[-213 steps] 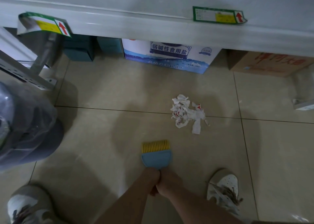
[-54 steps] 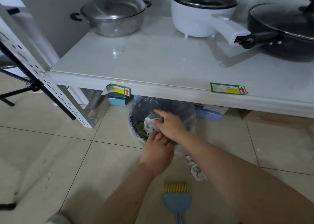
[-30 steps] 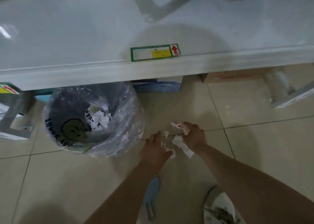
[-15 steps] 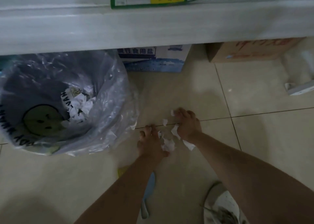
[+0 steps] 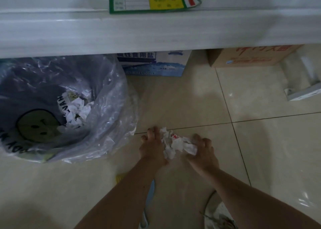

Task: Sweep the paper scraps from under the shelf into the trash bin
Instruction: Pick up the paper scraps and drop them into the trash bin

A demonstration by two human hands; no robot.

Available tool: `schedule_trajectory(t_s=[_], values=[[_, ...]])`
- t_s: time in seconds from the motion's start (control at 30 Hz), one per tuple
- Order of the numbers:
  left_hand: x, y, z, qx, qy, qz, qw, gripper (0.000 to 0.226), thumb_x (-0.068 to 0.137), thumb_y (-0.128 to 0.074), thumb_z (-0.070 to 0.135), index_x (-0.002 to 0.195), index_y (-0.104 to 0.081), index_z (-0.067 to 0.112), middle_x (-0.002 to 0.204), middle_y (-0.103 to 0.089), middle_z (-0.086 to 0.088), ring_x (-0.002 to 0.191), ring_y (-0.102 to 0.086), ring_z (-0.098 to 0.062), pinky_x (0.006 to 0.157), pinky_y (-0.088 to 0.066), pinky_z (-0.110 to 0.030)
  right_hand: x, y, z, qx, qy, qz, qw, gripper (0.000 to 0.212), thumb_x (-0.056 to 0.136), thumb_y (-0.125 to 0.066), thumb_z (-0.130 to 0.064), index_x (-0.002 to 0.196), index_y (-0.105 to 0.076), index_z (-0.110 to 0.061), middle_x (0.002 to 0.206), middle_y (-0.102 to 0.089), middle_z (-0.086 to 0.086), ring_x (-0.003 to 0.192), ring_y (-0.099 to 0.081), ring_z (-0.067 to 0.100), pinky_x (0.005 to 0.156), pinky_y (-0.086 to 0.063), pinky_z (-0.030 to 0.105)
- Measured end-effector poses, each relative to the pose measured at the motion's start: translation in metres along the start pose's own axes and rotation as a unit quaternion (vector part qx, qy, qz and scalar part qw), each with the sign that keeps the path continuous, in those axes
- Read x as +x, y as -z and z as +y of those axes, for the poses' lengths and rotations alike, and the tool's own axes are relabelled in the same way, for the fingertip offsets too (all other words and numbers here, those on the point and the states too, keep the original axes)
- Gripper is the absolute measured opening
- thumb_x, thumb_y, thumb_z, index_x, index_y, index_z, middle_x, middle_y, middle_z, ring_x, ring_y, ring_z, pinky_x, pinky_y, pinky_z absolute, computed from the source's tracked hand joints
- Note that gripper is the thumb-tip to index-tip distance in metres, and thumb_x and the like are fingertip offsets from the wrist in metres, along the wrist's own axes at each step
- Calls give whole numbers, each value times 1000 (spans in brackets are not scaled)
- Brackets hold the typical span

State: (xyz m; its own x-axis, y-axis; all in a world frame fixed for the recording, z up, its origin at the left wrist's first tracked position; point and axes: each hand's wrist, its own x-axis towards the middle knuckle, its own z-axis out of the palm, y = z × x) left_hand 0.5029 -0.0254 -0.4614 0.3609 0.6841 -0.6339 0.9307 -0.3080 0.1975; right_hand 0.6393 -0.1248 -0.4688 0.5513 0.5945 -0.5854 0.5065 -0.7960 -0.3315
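White paper scraps [image 5: 175, 144] with red marks lie bunched on the tiled floor between my two hands. My left hand [image 5: 152, 147] presses against their left side with fingers spread. My right hand [image 5: 203, 150] cups them from the right, fingers curled over a scrap. The trash bin [image 5: 104, 117], dark with a clear plastic liner, lies tilted on the floor to the left, its mouth facing me; several scraps [image 5: 76, 112] rest inside. The blue brush [image 5: 149, 197] with yellow bristles lies on the floor, mostly hidden under my left forearm.
The white shelf edge [image 5: 156, 30] with a green label [image 5: 152, 0] overhangs the top. A blue-and-white box [image 5: 154, 63] and a brown carton [image 5: 250, 56] stand under it. A shelf foot [image 5: 302, 93] is at the right. My shoe [image 5: 220, 216] is at the bottom.
My hands have drawn the loose scraps into one tighter bunch between them. My right hand has shifted right and nearer to me. The view has dropped a little closer to the floor.
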Motion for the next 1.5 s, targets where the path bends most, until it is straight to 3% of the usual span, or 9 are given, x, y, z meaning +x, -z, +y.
schedule_trajectory(t_s=[0.3,0.5,0.53,0.63,1.0,1.1,1.3,1.4,1.5], values=[[12,-5,14,-11,-58,21,998,84,81,-72,31,145,-23,6,142,-24,-16,122,-46,-30,100,-43,-34,14,2,-29,-36,108,-96,989,87,74,-71,-20,147,-23,-21,140,-30,6,118,-58,30,94,-50,33],[16,-11,23,-76,-104,2,992,46,96,-44,16,140,-36,3,139,-39,-17,127,-39,-32,109,-33,-38,15,-6,-56,-75,141,-118,980,49,87,-56,-22,133,-41,-15,133,-45,9,116,-58,34,92,-46,36],[17,-10,23,-110,-82,-1,991,41,97,-42,13,137,-40,3,138,-41,-16,127,-41,-29,107,-35,-36,15,-9,-59,-60,133,-112,983,42,89,-54,-23,129,-45,-14,132,-49,10,116,-57,33,92,-46,36],[19,-7,19,-68,-109,31,991,29,97,-44,13,125,-51,5,133,-47,-12,120,-51,-27,95,-41,-35,12,-12,-64,-29,103,-93,990,32,92,-50,-23,120,-54,-10,127,-58,12,118,-57,30,92,-44,31],[-21,49,21,-85,-94,115,985,23,99,-42,14,115,-53,3,125,-50,-12,108,-57,-27,89,-44,-32,-31,36,-102,-10,156,-5,988,25,96,-44,-16,109,-58,0,116,-62,19,106,-60,31,77,-37,29],[-42,80,20,-92,-95,151,980,24,99,-40,14,115,-54,4,124,-51,-11,106,-58,-24,90,-44,-28,-53,58,-120,2,182,18,983,23,95,-45,-11,108,-58,3,114,-62,21,104,-61,31,66,-30,24],[-92,146,12,-93,-85,220,967,27,100,-38,11,121,-53,4,126,-53,-13,116,-54,-26,97,-41,-30,-102,102,-166,37,238,56,969,16,92,-48,-12,98,-59,-3,106,-66,22,96,-63,33,68,-34,23],[-122,180,-7,-113,-76,263,955,25,99,-39,10,119,-53,3,125,-52,-14,115,-55,-29,96,-42,-33,-125,114,-199,28,295,68,953,31,93,-42,-21,101,-61,2,106,-66,22,99,-63,34,70,-36,27],[-145,202,-36,-142,-55,285,946,24,95,-46,5,118,-51,3,126,-47,-14,110,-55,-31,90,-44,-37,-144,112,-233,44,340,71,937,18,91,-49,-14,99,-61,-4,103,-67,15,97,-62,30,76,-45,31]])
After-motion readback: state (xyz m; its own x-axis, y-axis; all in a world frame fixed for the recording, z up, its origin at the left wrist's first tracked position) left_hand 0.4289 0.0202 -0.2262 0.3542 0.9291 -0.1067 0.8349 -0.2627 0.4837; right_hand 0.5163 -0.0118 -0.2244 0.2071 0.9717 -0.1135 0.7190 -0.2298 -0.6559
